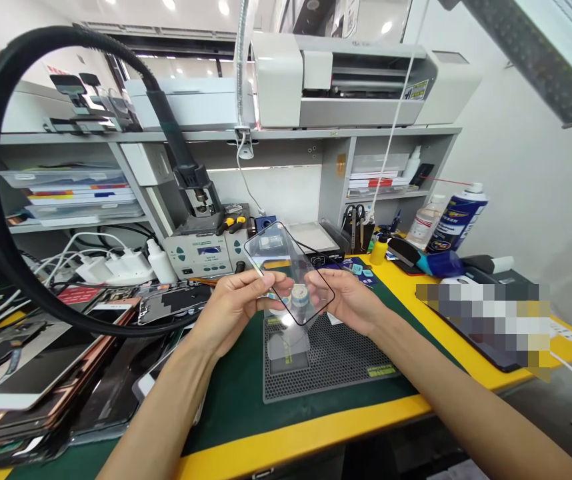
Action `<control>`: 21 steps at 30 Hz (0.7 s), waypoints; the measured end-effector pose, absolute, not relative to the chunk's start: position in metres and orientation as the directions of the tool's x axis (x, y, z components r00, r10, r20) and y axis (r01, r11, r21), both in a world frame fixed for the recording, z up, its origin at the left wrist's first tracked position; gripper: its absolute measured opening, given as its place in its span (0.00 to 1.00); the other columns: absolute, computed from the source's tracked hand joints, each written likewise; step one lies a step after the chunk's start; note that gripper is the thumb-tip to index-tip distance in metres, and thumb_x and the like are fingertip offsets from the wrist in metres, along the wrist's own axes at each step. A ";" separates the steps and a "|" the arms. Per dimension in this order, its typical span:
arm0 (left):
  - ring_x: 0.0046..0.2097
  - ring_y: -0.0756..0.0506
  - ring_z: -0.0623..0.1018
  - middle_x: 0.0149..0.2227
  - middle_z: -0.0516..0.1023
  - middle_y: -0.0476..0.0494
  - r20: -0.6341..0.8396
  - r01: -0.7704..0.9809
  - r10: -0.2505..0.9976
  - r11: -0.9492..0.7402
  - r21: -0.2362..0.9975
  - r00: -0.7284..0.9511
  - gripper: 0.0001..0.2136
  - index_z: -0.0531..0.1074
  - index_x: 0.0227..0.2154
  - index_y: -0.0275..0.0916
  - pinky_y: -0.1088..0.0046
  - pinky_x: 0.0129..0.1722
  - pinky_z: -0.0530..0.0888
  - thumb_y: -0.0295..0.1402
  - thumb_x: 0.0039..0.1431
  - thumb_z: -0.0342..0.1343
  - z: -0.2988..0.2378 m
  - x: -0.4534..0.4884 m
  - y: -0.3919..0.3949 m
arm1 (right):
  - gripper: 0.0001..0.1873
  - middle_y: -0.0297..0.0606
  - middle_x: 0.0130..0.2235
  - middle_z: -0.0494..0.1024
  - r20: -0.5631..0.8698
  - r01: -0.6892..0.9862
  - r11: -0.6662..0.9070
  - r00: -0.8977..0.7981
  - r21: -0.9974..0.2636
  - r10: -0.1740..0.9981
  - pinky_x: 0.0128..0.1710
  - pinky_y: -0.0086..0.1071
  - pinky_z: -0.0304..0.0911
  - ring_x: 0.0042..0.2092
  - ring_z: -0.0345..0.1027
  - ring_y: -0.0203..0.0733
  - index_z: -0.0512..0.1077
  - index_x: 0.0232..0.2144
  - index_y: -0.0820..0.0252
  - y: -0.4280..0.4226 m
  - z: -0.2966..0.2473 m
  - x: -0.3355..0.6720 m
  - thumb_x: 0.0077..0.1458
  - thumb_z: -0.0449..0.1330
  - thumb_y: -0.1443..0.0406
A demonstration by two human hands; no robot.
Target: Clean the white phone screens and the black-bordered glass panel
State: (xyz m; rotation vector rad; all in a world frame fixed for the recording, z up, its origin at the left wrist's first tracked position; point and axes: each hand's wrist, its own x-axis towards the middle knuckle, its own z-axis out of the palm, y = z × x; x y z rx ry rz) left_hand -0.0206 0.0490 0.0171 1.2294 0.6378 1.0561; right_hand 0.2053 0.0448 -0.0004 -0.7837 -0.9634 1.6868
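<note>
Green bench mat (231, 393), black-rimmed glass panel (289, 273) between left hand (236, 310) and right hand (349, 300)

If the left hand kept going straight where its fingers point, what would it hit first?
The left hand already pinches the black-edged glass panel, so that comes first. Probably next is the right hand, holding the far edge, though depth is hard to judge.

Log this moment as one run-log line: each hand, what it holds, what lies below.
left hand: grips glass panel edge | right hand: grips opposite edge | below: honeycomb mat
</note>
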 end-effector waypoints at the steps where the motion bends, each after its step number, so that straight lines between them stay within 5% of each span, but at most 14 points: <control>1: 0.49 0.37 0.80 0.47 0.83 0.34 0.156 -0.301 0.899 -0.029 0.953 0.409 0.09 0.84 0.37 0.36 0.61 0.49 0.76 0.36 0.60 0.66 0.016 -0.020 0.049 | 0.14 0.32 0.28 0.77 -0.059 -0.439 -0.191 -0.297 -0.878 0.953 0.26 0.25 0.65 0.26 0.71 0.32 0.78 0.31 0.64 0.045 -0.002 0.205 0.47 0.75 0.61; 7: 0.56 0.35 0.76 0.52 0.81 0.36 0.230 -0.419 0.874 -0.034 0.907 0.428 0.09 0.81 0.28 0.37 0.58 0.55 0.71 0.35 0.61 0.64 0.013 -0.009 0.043 | 0.09 0.33 0.27 0.78 -0.100 -0.437 -0.268 -0.370 -0.859 0.924 0.25 0.26 0.66 0.25 0.70 0.33 0.77 0.30 0.64 0.042 -0.004 0.197 0.51 0.72 0.64; 10: 0.60 0.32 0.73 0.58 0.77 0.35 0.246 -0.464 0.852 -0.005 0.886 0.462 0.07 0.83 0.31 0.37 0.56 0.56 0.71 0.35 0.59 0.65 0.016 -0.006 0.042 | 0.07 0.32 0.24 0.76 -0.136 -0.456 -0.359 -0.451 -0.814 0.882 0.25 0.26 0.64 0.24 0.70 0.33 0.76 0.29 0.64 0.037 -0.002 0.191 0.52 0.71 0.67; 15: 0.59 0.32 0.75 0.55 0.80 0.36 0.254 -0.480 0.824 0.025 0.877 0.507 0.04 0.83 0.33 0.38 0.53 0.58 0.70 0.32 0.57 0.65 0.019 -0.008 0.044 | 0.09 0.33 0.27 0.78 -0.221 -0.450 -0.499 -0.538 -0.741 0.814 0.29 0.27 0.67 0.27 0.71 0.34 0.76 0.33 0.65 0.036 -0.004 0.187 0.49 0.72 0.69; 21: 0.51 0.38 0.80 0.51 0.81 0.39 0.243 -0.441 0.857 -0.019 0.897 0.455 0.03 0.82 0.34 0.39 0.57 0.56 0.72 0.31 0.58 0.66 0.014 -0.010 0.048 | 0.09 0.38 0.31 0.80 -0.220 -0.367 -0.394 -0.434 -0.843 0.874 0.32 0.30 0.69 0.30 0.73 0.37 0.78 0.35 0.65 0.039 -0.005 0.191 0.52 0.71 0.66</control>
